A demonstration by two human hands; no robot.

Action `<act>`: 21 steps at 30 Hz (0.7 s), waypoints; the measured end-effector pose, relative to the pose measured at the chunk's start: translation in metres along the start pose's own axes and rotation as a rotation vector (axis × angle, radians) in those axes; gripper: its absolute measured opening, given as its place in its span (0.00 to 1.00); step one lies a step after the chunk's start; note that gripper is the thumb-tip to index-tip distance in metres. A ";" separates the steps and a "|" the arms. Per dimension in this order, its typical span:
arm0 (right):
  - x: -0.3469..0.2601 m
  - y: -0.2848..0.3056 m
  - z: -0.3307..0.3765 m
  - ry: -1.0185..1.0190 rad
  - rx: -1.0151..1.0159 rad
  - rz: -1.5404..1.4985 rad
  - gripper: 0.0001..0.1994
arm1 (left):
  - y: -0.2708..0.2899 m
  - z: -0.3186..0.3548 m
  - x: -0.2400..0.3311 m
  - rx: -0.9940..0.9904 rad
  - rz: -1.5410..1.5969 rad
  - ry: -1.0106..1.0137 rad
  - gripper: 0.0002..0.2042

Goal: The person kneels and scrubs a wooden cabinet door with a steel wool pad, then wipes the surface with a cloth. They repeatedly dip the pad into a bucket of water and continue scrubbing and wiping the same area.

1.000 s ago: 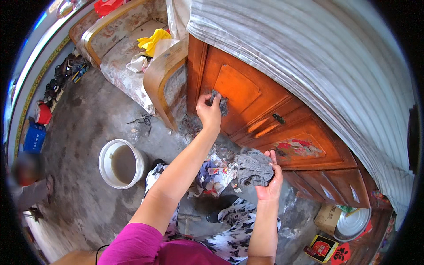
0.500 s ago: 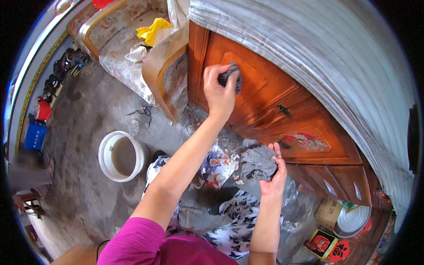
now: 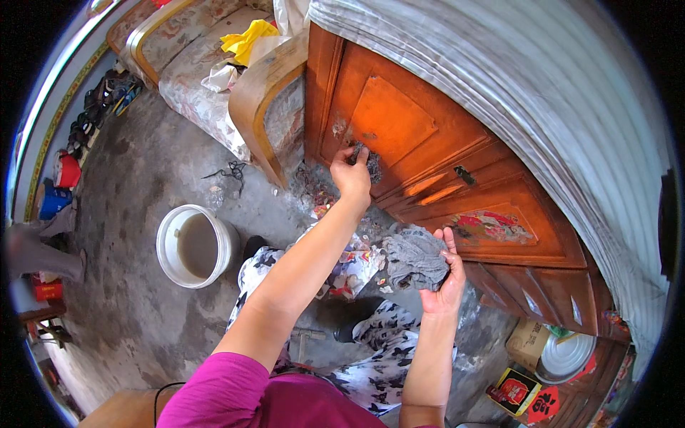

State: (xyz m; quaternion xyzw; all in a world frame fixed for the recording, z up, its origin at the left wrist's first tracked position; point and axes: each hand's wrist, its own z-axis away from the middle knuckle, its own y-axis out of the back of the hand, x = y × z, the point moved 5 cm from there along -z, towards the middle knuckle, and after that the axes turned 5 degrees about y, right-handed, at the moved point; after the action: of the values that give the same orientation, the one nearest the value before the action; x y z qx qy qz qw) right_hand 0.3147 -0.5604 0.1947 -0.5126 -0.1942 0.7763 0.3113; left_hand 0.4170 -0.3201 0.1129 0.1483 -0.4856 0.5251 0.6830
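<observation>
My left hand (image 3: 351,176) is closed round a dark grey scouring pad (image 3: 372,165), which looks like steel wool, at the lower part of a reddish-brown wooden cabinet door (image 3: 391,114). Pale scuffed spots show on the wood just above that hand. In my right hand (image 3: 449,282) lies a bunched grey cloth (image 3: 414,258), with the thumb and fingers round its right side. Beside this hand, the neighbouring door panel (image 3: 553,239) carries a torn patch of red and grey paper remnants (image 3: 492,225). The cloth is held a little in front of the cabinet.
A white bucket (image 3: 232,246) of murky water stands on the concrete floor to my left. Paper scraps (image 3: 357,274) litter the floor below the cabinet. A floral wooden-armed sofa (image 3: 260,85) adjoins the cabinet; a pale sheet drapes its top. Another person's leg (image 3: 46,257) shows far left.
My left hand has moved down the door with the scouring pad, from the raised panel to its lower edge. My right hand stays nearly still with the cloth. The person at far left has shifted.
</observation>
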 end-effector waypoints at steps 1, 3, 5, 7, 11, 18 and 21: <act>-0.001 0.001 -0.002 0.000 0.003 -0.007 0.28 | -0.005 0.002 0.008 -0.038 -0.015 -0.085 0.10; -0.004 0.001 -0.005 0.017 -0.001 -0.015 0.28 | -0.014 0.012 0.026 -0.119 -0.054 -0.247 0.10; 0.002 0.001 -0.003 0.026 0.001 -0.027 0.27 | -0.022 0.010 0.050 -0.186 -0.051 -0.494 0.11; 0.001 -0.005 -0.006 0.025 -0.038 -0.021 0.27 | -0.012 -0.001 0.041 -0.104 -0.070 -0.363 0.11; 0.001 0.005 -0.006 0.016 -0.003 -0.017 0.27 | -0.014 0.004 0.041 -0.150 -0.110 -0.385 0.11; 0.005 -0.002 -0.005 -0.016 -0.032 -0.019 0.27 | -0.007 -0.005 0.039 -0.126 -0.145 -0.281 0.10; 0.006 -0.006 -0.006 -0.016 -0.036 -0.007 0.27 | -0.013 -0.005 0.045 -0.178 -0.141 -0.488 0.10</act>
State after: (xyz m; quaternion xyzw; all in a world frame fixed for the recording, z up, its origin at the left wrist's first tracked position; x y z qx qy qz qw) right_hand 0.3203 -0.5518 0.1919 -0.5112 -0.2124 0.7756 0.3033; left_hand 0.4295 -0.2955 0.1511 0.2432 -0.6686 0.3802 0.5910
